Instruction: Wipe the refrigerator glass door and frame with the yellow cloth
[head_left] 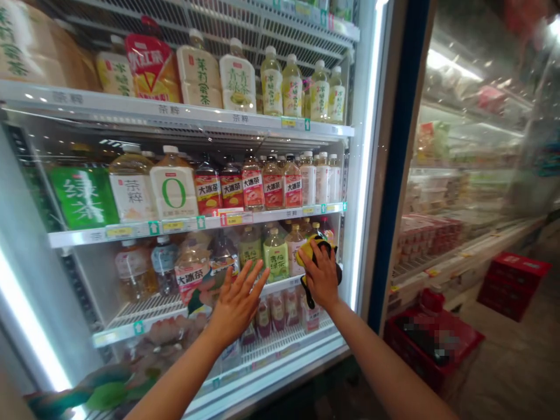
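Note:
My right hand point(321, 271) presses a yellow and black cloth point(310, 252) against the glass door of a lit drinks fridge, near the door's right side. Part of the cloth sticks out around the fingers, and a black end hangs below. To its left, my left hand point(238, 303) is held up at the glass with its fingers spread and nothing in it. Behind the glass, bottles stand on white shelves, among them a green-labelled bottle point(275, 256) between my two hands.
More bottles fill the upper shelves point(201, 111). Right of the fridge's dark frame is an open chiller point(437, 239) with packaged goods. Red boxes point(511, 280) stand at the lower right, and a dark object point(422, 338) lies on a nearer red box.

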{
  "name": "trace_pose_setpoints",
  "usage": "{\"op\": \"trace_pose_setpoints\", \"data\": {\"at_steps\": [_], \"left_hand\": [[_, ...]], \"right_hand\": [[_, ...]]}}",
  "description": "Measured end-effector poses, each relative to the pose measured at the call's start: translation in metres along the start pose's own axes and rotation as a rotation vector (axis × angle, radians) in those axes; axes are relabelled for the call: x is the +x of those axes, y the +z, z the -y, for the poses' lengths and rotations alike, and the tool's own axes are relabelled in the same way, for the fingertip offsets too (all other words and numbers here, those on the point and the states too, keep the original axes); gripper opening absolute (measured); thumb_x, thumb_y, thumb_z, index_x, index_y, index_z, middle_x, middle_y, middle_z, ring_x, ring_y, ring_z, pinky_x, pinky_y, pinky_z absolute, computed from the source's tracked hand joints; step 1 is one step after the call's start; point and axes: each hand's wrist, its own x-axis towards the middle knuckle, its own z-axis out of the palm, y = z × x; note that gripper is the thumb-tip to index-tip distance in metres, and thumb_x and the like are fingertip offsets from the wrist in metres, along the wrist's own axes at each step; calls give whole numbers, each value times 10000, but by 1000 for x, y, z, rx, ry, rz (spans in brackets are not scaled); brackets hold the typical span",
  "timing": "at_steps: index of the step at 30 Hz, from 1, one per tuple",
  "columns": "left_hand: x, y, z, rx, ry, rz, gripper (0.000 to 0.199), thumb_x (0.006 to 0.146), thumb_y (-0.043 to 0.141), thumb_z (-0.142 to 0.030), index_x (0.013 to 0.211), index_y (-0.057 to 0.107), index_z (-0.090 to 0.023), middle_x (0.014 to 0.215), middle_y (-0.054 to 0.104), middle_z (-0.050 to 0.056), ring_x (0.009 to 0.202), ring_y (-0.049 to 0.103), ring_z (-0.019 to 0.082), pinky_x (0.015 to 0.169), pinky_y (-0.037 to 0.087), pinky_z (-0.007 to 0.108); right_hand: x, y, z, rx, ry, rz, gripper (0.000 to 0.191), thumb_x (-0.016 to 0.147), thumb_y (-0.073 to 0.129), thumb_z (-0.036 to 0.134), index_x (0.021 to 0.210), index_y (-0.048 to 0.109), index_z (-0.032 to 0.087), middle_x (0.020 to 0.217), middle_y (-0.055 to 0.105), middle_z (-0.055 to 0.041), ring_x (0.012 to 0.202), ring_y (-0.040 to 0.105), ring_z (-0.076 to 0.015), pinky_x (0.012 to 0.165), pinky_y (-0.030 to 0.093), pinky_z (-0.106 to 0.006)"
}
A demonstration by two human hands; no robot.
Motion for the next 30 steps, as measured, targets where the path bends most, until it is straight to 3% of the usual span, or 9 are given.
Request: {"op": "trace_pose_setpoints", "data": {"at_steps": [2, 4, 8, 11, 14, 17, 20, 23, 30], "left_hand": [[9, 6, -7, -22, 10, -11, 751, 897, 583, -294, 1575, 262, -260, 1595, 382, 80, 1550, 128, 248, 1264, 19, 540], [19, 11, -16, -42, 14, -20, 782, 883, 606, -298, 1579, 250, -261, 1601, 371, 81, 1551, 120, 255, 1265, 20, 541], [35, 20, -36, -69, 43, -37, 795, 882, 611, -315, 1583, 239, -258, 1613, 349, 82, 1553, 110, 259, 1268, 6, 528], [44, 27, -50, -75, 78, -43, 764, 901, 585, -306, 1582, 241, -259, 1614, 348, 75, 1555, 82, 248, 1269, -5, 520], [54, 36, -57, -82, 86, -34, 771, 897, 591, -304, 1582, 242, -247, 1612, 350, 78, 1556, 58, 242, 1269, -15, 515], [61, 45, -61, -88, 68, -20, 827, 870, 632, -310, 1586, 226, -236, 1610, 346, 93, 1556, 53, 255, 1265, -17, 525], [65, 55, -65, -84, 46, -31, 855, 864, 637, -292, 1593, 191, -256, 1607, 347, 88, 1553, 74, 265, 1260, -26, 541], [66, 63, -72, -85, 56, -52, 811, 902, 592, -301, 1595, 172, -277, 1597, 363, 72, 1548, 115, 241, 1264, -30, 520], [70, 71, -80, -70, 61, -66, 711, 948, 557, -367, 1580, 239, -299, 1570, 416, 58, 1547, 128, 193, 1274, -13, 487]], "right_hand": [[20, -6, -20, -9, 25, -23, 631, 898, 500, 132, 1493, 432, 333, 1643, 278, -47, 1478, 289, -316, 1205, 225, -622], [27, -7, -41, -20, 171, -96, 588, 940, 451, 171, 1514, 400, 291, 1637, 276, -82, 1487, 268, -309, 1200, 244, -608], [-5, 3, -53, -11, 423, -181, 606, 978, 392, 209, 1570, 268, 245, 1632, 251, -155, 1491, 259, -325, 1144, 332, -622], [-18, 4, -50, 5, 308, -82, 603, 960, 417, 171, 1546, 327, 283, 1649, 225, -126, 1495, 255, -341, 1149, 324, -632], [1, -6, -69, 35, 222, -39, 617, 917, 426, 112, 1503, 406, 305, 1650, 235, -78, 1501, 251, -321, 1185, 285, -607], [8, -8, -101, 68, 300, -112, 635, 894, 401, 94, 1503, 407, 275, 1644, 249, -85, 1510, 229, -301, 1196, 285, -582], [-22, 5, -116, 97, 426, -195, 642, 905, 368, 110, 1531, 346, 251, 1644, 235, -113, 1510, 232, -288, 1185, 313, -578], [-47, 16, -116, 102, 476, -192, 635, 920, 365, 131, 1543, 317, 244, 1651, 214, -125, 1511, 227, -296, 1170, 328, -589], [10, 3, -151, 20, 401, -249, 651, 885, 375, 134, 1525, 356, 248, 1631, 264, -113, 1491, 272, -295, 1174, 302, -557]]}}
